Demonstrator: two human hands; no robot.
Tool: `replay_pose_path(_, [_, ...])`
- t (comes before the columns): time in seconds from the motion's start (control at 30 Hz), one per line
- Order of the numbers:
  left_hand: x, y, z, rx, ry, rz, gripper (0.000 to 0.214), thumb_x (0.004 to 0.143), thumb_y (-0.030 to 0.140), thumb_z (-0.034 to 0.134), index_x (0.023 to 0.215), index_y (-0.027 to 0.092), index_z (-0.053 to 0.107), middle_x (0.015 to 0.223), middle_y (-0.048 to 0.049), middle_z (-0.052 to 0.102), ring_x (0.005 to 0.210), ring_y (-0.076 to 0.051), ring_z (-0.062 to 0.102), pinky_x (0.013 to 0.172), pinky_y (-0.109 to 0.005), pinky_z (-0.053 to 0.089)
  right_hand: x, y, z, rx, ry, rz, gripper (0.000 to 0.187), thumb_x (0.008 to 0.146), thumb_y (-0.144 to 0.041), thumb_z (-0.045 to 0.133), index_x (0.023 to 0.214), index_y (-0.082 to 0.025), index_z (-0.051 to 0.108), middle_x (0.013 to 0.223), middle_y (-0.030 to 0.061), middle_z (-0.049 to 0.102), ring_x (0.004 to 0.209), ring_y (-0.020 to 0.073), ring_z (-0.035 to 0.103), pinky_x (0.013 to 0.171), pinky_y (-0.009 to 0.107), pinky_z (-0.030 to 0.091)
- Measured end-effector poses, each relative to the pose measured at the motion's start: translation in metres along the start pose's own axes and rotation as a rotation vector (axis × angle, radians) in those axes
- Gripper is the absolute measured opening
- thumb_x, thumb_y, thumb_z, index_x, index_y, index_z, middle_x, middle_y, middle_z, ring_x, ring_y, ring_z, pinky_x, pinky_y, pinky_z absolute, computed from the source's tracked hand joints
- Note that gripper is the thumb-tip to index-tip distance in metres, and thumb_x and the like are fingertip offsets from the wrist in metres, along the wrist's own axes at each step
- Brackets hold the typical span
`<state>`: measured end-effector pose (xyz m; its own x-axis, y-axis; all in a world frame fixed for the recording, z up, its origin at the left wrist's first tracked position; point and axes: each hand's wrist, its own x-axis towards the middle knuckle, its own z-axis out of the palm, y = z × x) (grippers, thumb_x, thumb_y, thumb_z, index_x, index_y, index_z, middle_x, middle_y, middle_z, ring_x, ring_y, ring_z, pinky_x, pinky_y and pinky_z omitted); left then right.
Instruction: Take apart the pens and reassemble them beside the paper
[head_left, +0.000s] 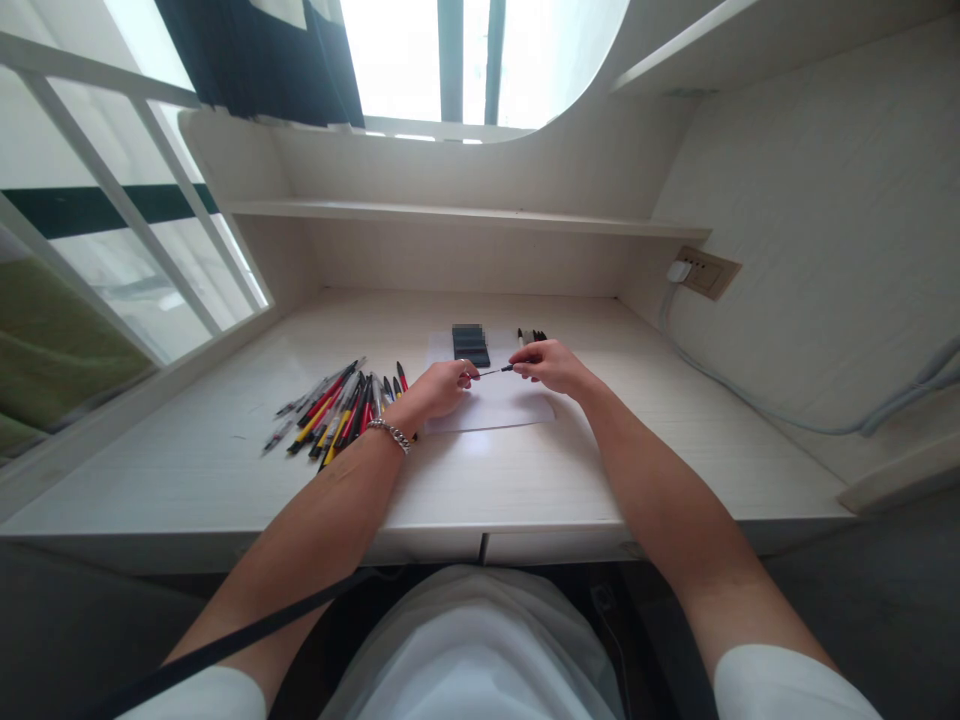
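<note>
Over a white sheet of paper (510,408) on the pale wood-grained tabletop (645,360), the left hand (446,385) pinches a thin, dark rod (489,373) — the right hand (556,366) pinches a short black cylindrical piece (508,367) at its other end; whether they are joined, I cannot tell. A dark rectangular object (470,345) lies just beyond — a heap of black, red, yellow and clear pens (337,405) lies left.

The one head-worn view looks forward and down from above the wearer's white shirt (476,640), taking in the full depth of the bench (690,430) and the window (401,60) beyond, with the left hand (448,386) and right hand (553,366) at middle distance near its centre.
</note>
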<state>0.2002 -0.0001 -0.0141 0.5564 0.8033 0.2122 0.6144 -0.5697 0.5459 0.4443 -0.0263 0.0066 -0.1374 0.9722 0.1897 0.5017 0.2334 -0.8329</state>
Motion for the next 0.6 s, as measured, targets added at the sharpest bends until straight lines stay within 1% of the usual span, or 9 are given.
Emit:
replay_pose_path(0.17, [0.001,-0.001,0.000,0.005,0.012,0.010,0.038,0.074,0.006,0.050,0.105,0.017,0.068,0.086,-0.0054,0.069,0.075,-0.016,0.059,0.066,-0.025,0.042,0.002,0.004,0.002,-0.023,0.012,0.040,0.020,0.077,-0.014,0.065,0.094,-0.012,0.076,0.069,0.0058,0.068,0.061,0.0122,0.058,0.056,0.023,0.046])
replay_pose_path(0.27, [0.001,-0.001,0.000,0.006,0.015,0.000,0.038,0.073,0.005,0.050,0.105,0.016,0.069,0.086,-0.0057,0.069,0.076,-0.016,0.059,0.068,-0.025,0.044,0.003,0.005,0.011,-0.086,0.041,0.013,0.021,0.078,-0.010,0.063,0.095,-0.013,0.076,0.078,0.0070,0.072,0.070,0.0140,0.062,0.065,0.024,0.048])
replay_pose_path(0.33, [0.002,-0.002,0.000,0.003,0.015,0.001,0.039,0.073,0.005,0.051,0.106,0.016,0.068,0.087,-0.0060,0.069,0.078,-0.016,0.060,0.071,-0.025,0.045,0.004,0.005,0.020,-0.150,0.052,-0.036,0.019,0.078,-0.011,0.065,0.092,-0.015,0.077,0.087,0.0070,0.074,0.079,0.0156,0.065,0.074,0.025,0.048])
replay_pose_path(0.4, [0.002,-0.003,0.000,-0.002,0.010,0.005,0.039,0.074,0.005,0.051,0.107,0.016,0.068,0.089,-0.0065,0.070,0.080,-0.016,0.061,0.073,-0.025,0.045,0.005,0.005,0.030,-0.204,0.056,-0.067,0.018,0.078,-0.011,0.066,0.091,-0.017,0.077,0.091,0.0068,0.075,0.085,0.0170,0.066,0.080,0.026,0.048])
replay_pose_path(0.5, [0.002,-0.003,-0.001,0.008,0.009,0.006,0.040,0.073,0.005,0.052,0.107,0.016,0.069,0.090,-0.0068,0.070,0.081,-0.017,0.061,0.073,-0.025,0.045,0.005,0.006,0.040,-0.313,0.055,-0.095,0.017,0.080,-0.013,0.066,0.092,-0.019,0.077,0.094,0.0065,0.075,0.088,0.0181,0.066,0.082,0.027,0.047])
replay_pose_path(0.6, [0.001,0.000,-0.002,0.027,0.009,-0.007,0.043,0.071,0.003,0.051,0.108,0.016,0.069,0.086,-0.0059,0.069,0.078,-0.016,0.060,0.069,-0.025,0.045,0.003,0.006,0.043,-0.445,0.046,-0.099,0.015,0.081,-0.017,0.067,0.092,-0.021,0.077,0.095,0.0068,0.075,0.087,0.0190,0.066,0.080,0.027,0.046])
